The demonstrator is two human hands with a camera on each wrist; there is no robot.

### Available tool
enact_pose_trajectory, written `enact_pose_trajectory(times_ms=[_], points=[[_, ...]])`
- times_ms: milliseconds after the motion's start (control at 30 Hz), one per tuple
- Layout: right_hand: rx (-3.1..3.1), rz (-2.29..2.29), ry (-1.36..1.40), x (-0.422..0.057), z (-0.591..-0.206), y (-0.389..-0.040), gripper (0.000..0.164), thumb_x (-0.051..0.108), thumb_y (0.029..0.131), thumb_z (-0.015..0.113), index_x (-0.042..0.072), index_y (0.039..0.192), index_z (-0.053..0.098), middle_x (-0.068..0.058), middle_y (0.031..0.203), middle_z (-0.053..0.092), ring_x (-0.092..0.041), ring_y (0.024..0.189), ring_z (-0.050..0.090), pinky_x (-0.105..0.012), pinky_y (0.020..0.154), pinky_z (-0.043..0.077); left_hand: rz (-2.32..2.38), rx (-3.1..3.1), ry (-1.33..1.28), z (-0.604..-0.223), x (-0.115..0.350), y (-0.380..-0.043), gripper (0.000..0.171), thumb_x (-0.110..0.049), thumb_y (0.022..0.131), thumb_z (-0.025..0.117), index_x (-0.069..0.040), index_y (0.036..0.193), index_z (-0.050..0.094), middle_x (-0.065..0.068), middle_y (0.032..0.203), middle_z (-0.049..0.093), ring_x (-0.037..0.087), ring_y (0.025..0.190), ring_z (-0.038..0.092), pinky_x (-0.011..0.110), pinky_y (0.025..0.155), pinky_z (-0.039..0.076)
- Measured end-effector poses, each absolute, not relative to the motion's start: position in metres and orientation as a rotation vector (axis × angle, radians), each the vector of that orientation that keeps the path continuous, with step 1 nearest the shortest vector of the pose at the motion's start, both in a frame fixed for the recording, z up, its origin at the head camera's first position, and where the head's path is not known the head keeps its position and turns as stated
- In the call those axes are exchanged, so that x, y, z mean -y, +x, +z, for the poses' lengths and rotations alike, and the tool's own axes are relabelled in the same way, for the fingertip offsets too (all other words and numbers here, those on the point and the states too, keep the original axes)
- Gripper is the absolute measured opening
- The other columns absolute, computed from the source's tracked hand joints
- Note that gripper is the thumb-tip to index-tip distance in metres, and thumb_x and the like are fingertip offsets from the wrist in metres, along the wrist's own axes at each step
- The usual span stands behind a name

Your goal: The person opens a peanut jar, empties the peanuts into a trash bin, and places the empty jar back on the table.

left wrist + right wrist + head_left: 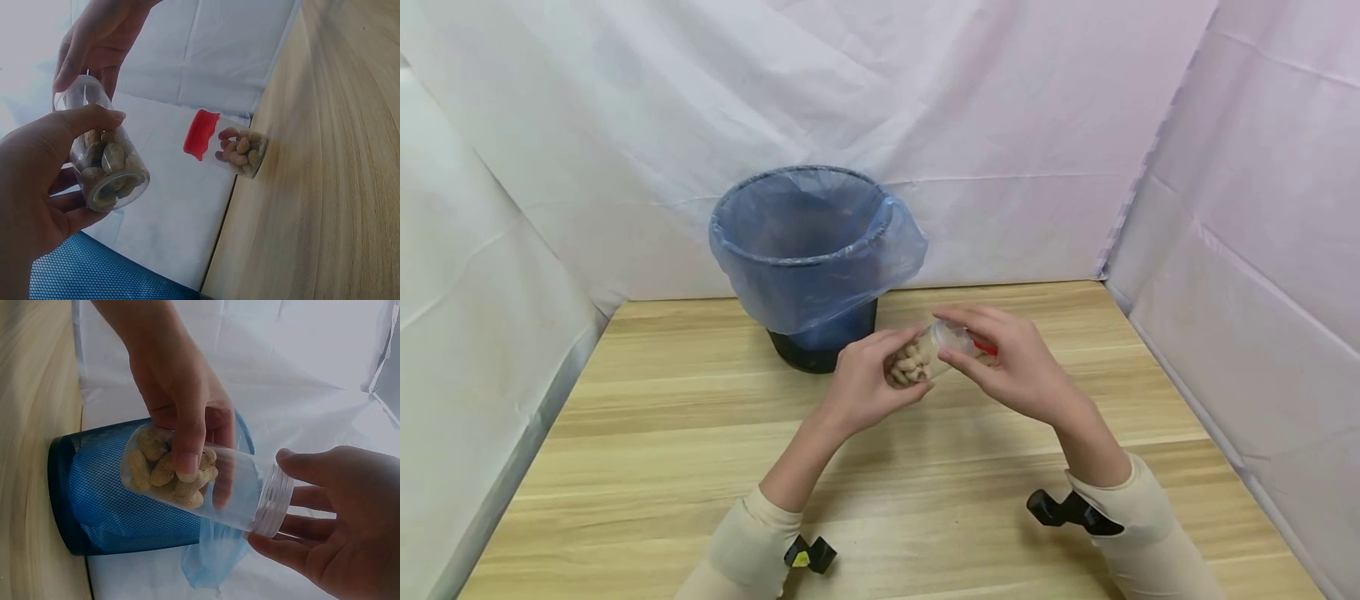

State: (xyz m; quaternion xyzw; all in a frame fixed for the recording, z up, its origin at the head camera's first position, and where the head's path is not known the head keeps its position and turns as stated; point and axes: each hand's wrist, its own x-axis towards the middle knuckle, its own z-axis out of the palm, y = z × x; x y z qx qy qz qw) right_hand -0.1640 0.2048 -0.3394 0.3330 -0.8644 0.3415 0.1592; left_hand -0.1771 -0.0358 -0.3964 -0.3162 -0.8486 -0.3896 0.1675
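A clear jar [240,500] with several unshelled peanuts [164,465] at its bottom end is held tilted above the table. My left hand [874,377] grips the jar's body around the peanuts, thumb on one side and fingers on the other. At the clear threaded end of the jar, my right hand [350,522] pinches with thumb and fingers on opposite sides. Whether a clear lid sits there cannot be told. Behind my right hand stands a second jar [250,150] with nuts inside and a red lid [201,134], mostly hidden in the head view.
A black mesh bin [808,358] lined with a blue plastic bag [805,292] stands at the back of the wooden table [662,450], left of the hands. White cloth [1000,125] hangs behind the table and along both sides.
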Motion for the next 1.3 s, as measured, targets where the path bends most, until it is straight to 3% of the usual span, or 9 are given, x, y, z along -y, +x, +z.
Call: enact_pose_trajectory(times_ms=[233, 400, 633, 733, 867, 967, 1100, 1200, 1300], points=[[2.466, 0.908, 0.988, -0.206, -0.34, -0.162, 0.052, 0.012, 0.095, 0.084, 0.011, 0.145, 0.069, -0.013, 0.142, 0.071, -0.021, 0.099, 0.071, -0.032, 0.069, 0.055, -1.164, 2.414, -0.936, -0.4, 0.036, -0.179, 0.067, -0.029, 0.081, 0.096, -0.01, 0.141, 0.073, 0.009, 0.125, 0.08, 0.017, 0.098, 0.076, 0.031, 0.077, 0.062], [2.458, 0.876, 1.025, -0.206, -0.34, -0.162, 0.054, 0.011, 0.094, 0.084, 0.009, 0.145, 0.069, -0.016, 0.143, 0.07, -0.02, 0.095, 0.07, -0.032, 0.069, 0.056, -1.221, 2.422, -0.918, -0.404, 0.035, -0.18, 0.067, -0.028, 0.08, 0.097, -0.011, 0.14, 0.074, 0.007, 0.118, 0.082, 0.009, 0.081, 0.071, 0.021, 0.067, 0.055], [2.435, 0.843, 1.075, -0.207, -0.34, -0.163, 0.054, 0.008, 0.093, 0.084, 0.006, 0.145, 0.068, -0.017, 0.141, 0.07, -0.012, 0.081, 0.068, -0.029, 0.065, 0.056, -1.311, 2.425, -0.917, -0.406, 0.036, -0.18, 0.067, -0.026, 0.079, 0.098, -0.009, 0.139, 0.074, 0.01, 0.111, 0.083, 0.005, 0.072, 0.066, 0.02, 0.061, 0.052], [2.429, 0.842, 1.095, -0.208, -0.341, -0.163, 0.054, 0.008, 0.093, 0.084, 0.006, 0.145, 0.068, -0.016, 0.142, 0.07, -0.012, 0.083, 0.069, -0.028, 0.066, 0.056, -1.362, 2.422, -0.93, -0.407, 0.036, -0.181, 0.067, -0.025, 0.08, 0.097, -0.007, 0.139, 0.073, 0.011, 0.115, 0.083, 0.006, 0.076, 0.069, 0.02, 0.064, 0.056], [2.414, 0.878, 1.161, -0.211, -0.34, -0.163, 0.055, 0.005, 0.092, 0.084, 0.008, 0.145, 0.069, -0.015, 0.143, 0.069, -0.015, 0.093, 0.072, -0.026, 0.068, 0.057, -1.45, 2.427, -0.968, -0.406, 0.037, -0.181, 0.068, -0.021, 0.08, 0.097, -0.003, 0.14, 0.071, 0.014, 0.124, 0.079, 0.013, 0.092, 0.079, 0.022, 0.076, 0.063], [2.401, 0.897, 1.218, -0.214, -0.338, -0.163, 0.054, 0.002, 0.091, 0.085, 0.008, 0.143, 0.069, -0.012, 0.144, 0.068, -0.022, 0.111, 0.071, -0.027, 0.073, 0.057, -1.453, 2.44, -0.99, -0.405, 0.037, -0.181, 0.068, -0.021, 0.08, 0.097, -0.002, 0.14, 0.07, 0.015, 0.128, 0.078, 0.018, 0.1, 0.08, 0.024, 0.082, 0.064], [2.427, 0.895, 1.193, -0.215, -0.334, -0.162, 0.054, 0.007, 0.092, 0.085, 0.011, 0.144, 0.069, -0.007, 0.146, 0.067, -0.025, 0.131, 0.066, -0.034, 0.088, 0.058, -1.388, 2.439, -1.002, -0.403, 0.036, -0.179, 0.068, -0.023, 0.081, 0.096, -0.003, 0.14, 0.071, 0.013, 0.125, 0.08, 0.016, 0.095, 0.079, 0.023, 0.08, 0.063], [2.455, 0.885, 1.094, -0.214, -0.332, -0.16, 0.057, 0.017, 0.091, 0.088, 0.014, 0.145, 0.069, -0.005, 0.145, 0.068, -0.023, 0.131, 0.067, -0.039, 0.096, 0.06, -1.345, 2.428, -1.004, -0.401, 0.035, -0.178, 0.065, -0.023, 0.082, 0.096, -0.005, 0.139, 0.073, 0.01, 0.121, 0.081, 0.013, 0.091, 0.077, 0.022, 0.077, 0.062], [2.457, 0.862, 0.996, -0.212, -0.332, -0.157, 0.055, 0.023, 0.09, 0.09, 0.014, 0.141, 0.071, -0.004, 0.14, 0.072, -0.022, 0.122, 0.071, -0.041, 0.091, 0.062, -1.306, 2.427, -0.995, -0.399, 0.034, -0.177, 0.063, -0.024, 0.081, 0.096, -0.007, 0.137, 0.074, 0.006, 0.118, 0.082, 0.011, 0.089, 0.075, 0.023, 0.077, 0.061]])
